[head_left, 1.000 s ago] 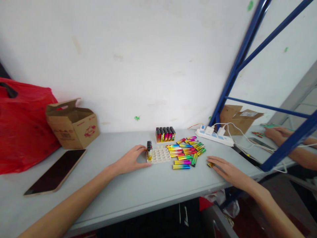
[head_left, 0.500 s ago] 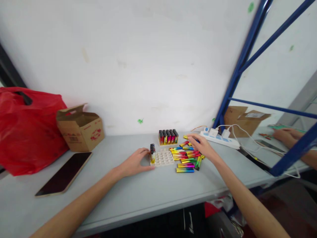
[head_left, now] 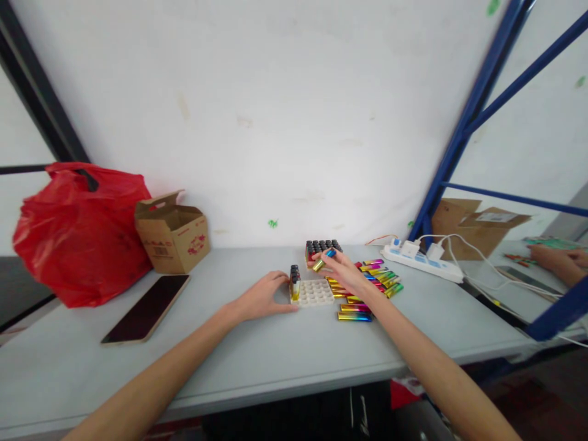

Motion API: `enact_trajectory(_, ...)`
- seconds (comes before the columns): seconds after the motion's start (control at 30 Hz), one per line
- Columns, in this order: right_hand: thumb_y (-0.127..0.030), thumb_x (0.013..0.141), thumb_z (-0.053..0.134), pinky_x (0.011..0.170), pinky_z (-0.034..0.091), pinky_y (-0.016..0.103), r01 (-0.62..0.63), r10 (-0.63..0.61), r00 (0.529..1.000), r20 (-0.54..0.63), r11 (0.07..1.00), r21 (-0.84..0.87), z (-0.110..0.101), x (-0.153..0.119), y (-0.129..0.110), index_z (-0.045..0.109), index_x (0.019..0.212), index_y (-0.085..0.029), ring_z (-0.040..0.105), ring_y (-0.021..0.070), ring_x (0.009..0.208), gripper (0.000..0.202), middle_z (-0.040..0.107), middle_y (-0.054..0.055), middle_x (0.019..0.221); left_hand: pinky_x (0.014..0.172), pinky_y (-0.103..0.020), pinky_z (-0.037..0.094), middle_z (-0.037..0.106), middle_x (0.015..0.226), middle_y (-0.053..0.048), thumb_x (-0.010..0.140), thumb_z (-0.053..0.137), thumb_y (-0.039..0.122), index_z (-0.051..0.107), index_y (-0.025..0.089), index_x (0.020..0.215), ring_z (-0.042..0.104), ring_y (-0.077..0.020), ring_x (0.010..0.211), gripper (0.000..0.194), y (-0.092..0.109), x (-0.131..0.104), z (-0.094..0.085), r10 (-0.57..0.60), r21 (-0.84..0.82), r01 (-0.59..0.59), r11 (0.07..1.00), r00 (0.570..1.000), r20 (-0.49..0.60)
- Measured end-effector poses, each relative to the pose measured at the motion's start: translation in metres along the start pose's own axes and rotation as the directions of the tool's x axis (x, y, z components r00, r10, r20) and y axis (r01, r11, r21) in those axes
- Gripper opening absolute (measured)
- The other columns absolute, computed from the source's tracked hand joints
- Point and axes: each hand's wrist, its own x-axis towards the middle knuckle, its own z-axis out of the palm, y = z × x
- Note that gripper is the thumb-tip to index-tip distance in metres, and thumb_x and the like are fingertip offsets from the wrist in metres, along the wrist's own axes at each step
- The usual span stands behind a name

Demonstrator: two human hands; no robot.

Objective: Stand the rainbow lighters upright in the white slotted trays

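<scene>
A white tray point(head_left: 316, 295) with rows of round holes lies on the table, a few black-topped lighters point(head_left: 294, 283) standing in its left end. My left hand point(head_left: 264, 297) curves around that end, thumb at the front corner and fingertips by the back one, steadying it. Above the tray's back right side, my right hand point(head_left: 343, 271) pinches a shiny gold-and-blue lighter point(head_left: 323, 261), held tilted. Beneath and beyond this hand, several metallic coloured lighters point(head_left: 354, 316) lie in a loose pile, partly hidden by it. Behind stands a filled block of black-topped lighters point(head_left: 316, 247), partly covered by my right hand.
On the left are a phone point(head_left: 146, 309), an opened cardboard box point(head_left: 177, 242) and a red plastic bag point(head_left: 87, 239). A power strip point(head_left: 422, 262) with white cables lies at the right, near a blue metal frame point(head_left: 443, 162). Another person's hands point(head_left: 558, 260) show at the far right.
My right hand has moved left from the back of the pile to above the tray, bringing a lighter. My left hand stays at the tray's end. The camera view has shifted.
</scene>
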Motion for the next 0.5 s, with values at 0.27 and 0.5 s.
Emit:
enact_trajectory(0.27, -0.051, 0.076, 0.085, 0.082, 0.06, 0.039, -0.026, 0.025, 0.999, -0.031, 1.0, -0.007, 0.0, 0.002, 0.005, 0.06, 0.092, -0.023, 0.069, 0.0194, 0.085, 0.041, 0.068, 0.0, 0.088, 0.109, -0.045, 0.049, 0.067, 0.129, -0.013, 0.077, 0.074, 0.071, 0.067, 0.02, 0.122, 0.064, -0.0335, 0.122, 0.068, 0.002, 0.0, -0.001, -0.002, 0.008, 0.002, 1.0, 1.0, -0.005)
enact_trajectory(0.5, -0.067, 0.079, 0.074, 0.047, 0.037, 0.022, -0.058, 0.051, 0.996, -0.07, 0.992, -0.109, 0.002, 0.007, 0.012, 0.054, 0.092, -0.024, 0.037, 0.0079, 0.048, 0.049, 0.044, -0.009, 0.063, 0.109, -0.045, 0.05, 0.068, 0.13, -0.013, 0.076, 0.074, 0.072, 0.067, 0.02, 0.122, 0.064, -0.0342, 0.122, 0.07, 0.001, 0.0, 0.001, -0.001, 0.014, 0.002, 1.0, 1.0, -0.016)
